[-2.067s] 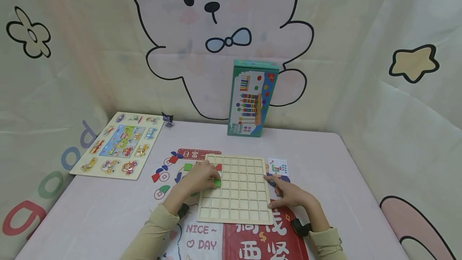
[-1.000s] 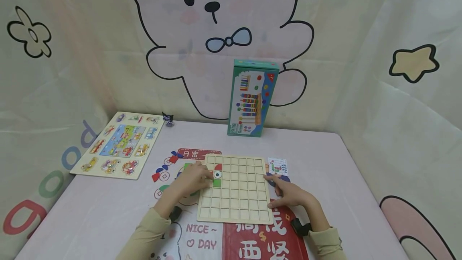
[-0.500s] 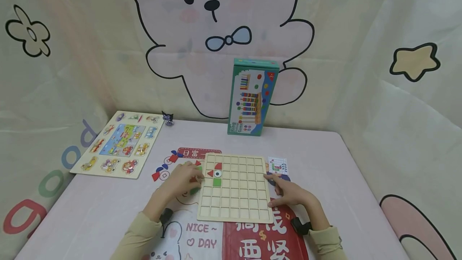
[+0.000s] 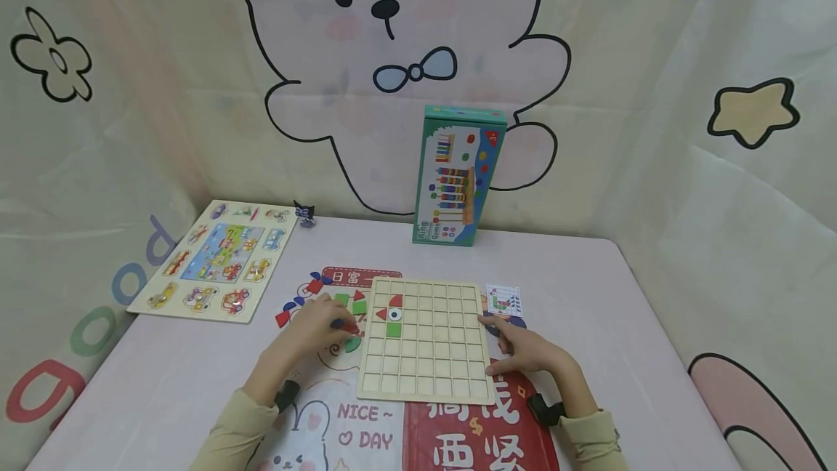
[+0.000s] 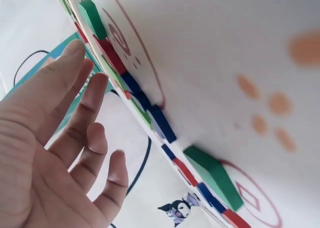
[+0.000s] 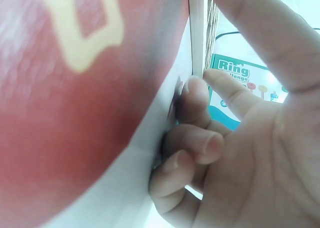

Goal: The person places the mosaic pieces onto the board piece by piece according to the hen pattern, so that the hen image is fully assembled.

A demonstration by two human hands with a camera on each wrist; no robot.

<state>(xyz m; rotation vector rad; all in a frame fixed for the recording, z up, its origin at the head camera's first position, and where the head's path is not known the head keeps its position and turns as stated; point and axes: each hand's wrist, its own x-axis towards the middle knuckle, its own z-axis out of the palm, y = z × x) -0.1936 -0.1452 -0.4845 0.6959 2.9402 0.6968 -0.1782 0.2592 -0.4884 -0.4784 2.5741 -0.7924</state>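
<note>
A wooden grid board (image 4: pixel 431 362) lies in front of me. In its upper left cells sit a green square tile (image 4: pixel 393 330), a tile with an eye-like circle (image 4: pixel 394 315), a red rounded tile (image 4: pixel 396 301) and a red triangle tile (image 4: pixel 381 315). My left hand (image 4: pixel 319 324) hovers left of the board over loose tiles; in the left wrist view its fingers are spread and hold nothing. Near them are a green rounded tile (image 5: pixel 92 18) and a red tile (image 5: pixel 112 55). My right hand (image 4: pixel 526 351) touches the board's right edge with thumb and forefinger, its other fingers bent beneath.
Loose blue, red and green tiles, including a green square (image 4: pixel 359 307), lie left of the board. A pattern card (image 4: pixel 503 301) is at upper right. Behind stand a green ring game box (image 4: pixel 458 180) and a small figurine (image 4: pixel 304 214); a picture puzzle (image 4: pixel 261 304) lies far left.
My left hand has let go of the green square tile and moved left off the board, leaving the red triangle visible in a cell. The right hand has stayed at the board's edge.
</note>
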